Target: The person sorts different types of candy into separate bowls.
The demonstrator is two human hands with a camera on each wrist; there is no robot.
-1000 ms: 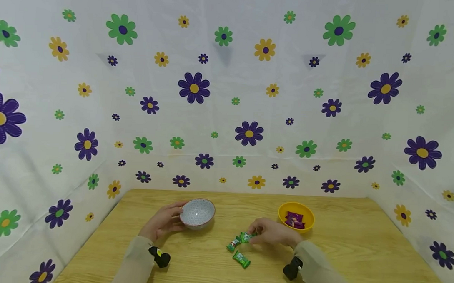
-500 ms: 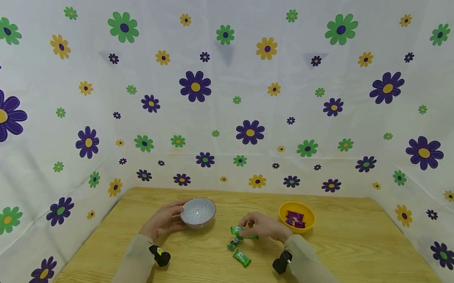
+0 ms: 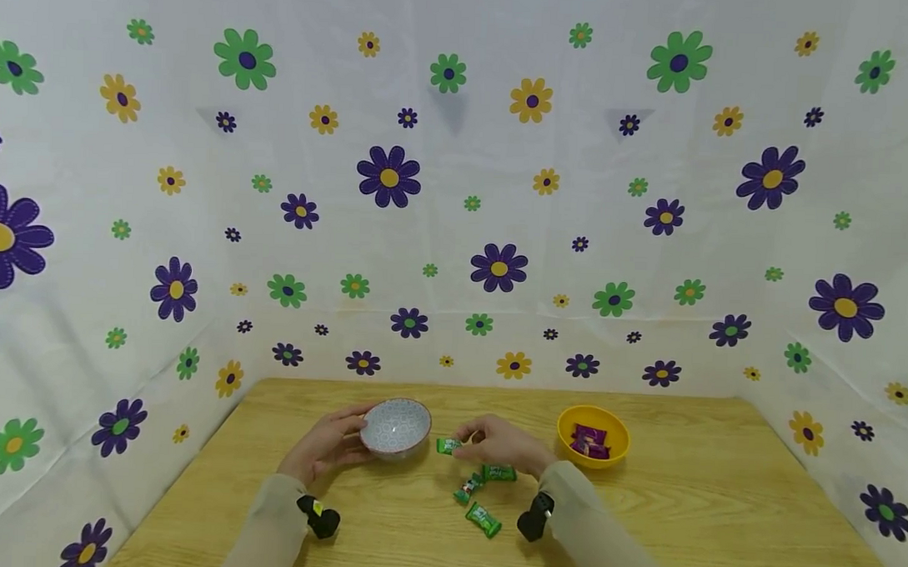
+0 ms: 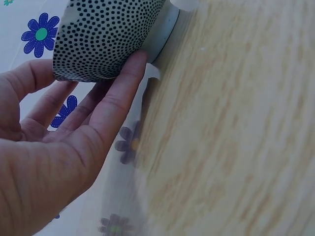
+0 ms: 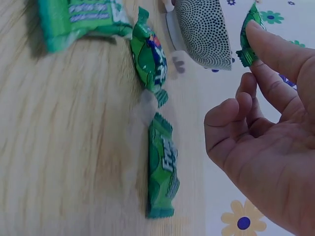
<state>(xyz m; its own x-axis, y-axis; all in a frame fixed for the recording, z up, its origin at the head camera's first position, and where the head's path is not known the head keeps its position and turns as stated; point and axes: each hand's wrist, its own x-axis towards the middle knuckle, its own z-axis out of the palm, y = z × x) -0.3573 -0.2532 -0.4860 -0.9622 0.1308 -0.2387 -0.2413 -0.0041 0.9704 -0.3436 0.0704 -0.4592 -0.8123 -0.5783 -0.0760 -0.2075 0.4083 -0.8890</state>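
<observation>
In the head view a bowl [image 3: 395,427], pale inside with a red-brown rim, stands left of centre. My left hand [image 3: 328,446] grips its left side; the left wrist view shows the dark-dotted outside of the bowl [image 4: 108,39] with a digit along it close to the foot. My right hand [image 3: 504,444] pinches a green-wrapped candy [image 3: 447,445] between thumb and fingers, just right of the bowl. In the right wrist view the held candy [image 5: 250,39] is above the tabletop. Below that hand lie more green candies: one candy [image 3: 498,473], another [image 3: 468,488] and a third [image 3: 483,519].
A yellow bowl [image 3: 564,442] with several purple-wrapped candies [image 3: 589,443] stands to the right, behind my right forearm. The wooden table [image 3: 717,493] meets a white flower-print cloth [image 3: 454,283] at its back and sides.
My right hand has picked a green candy off the pile and carried it left and back, towards the patterned bowl. My left hand and both bowls have stayed in place.
</observation>
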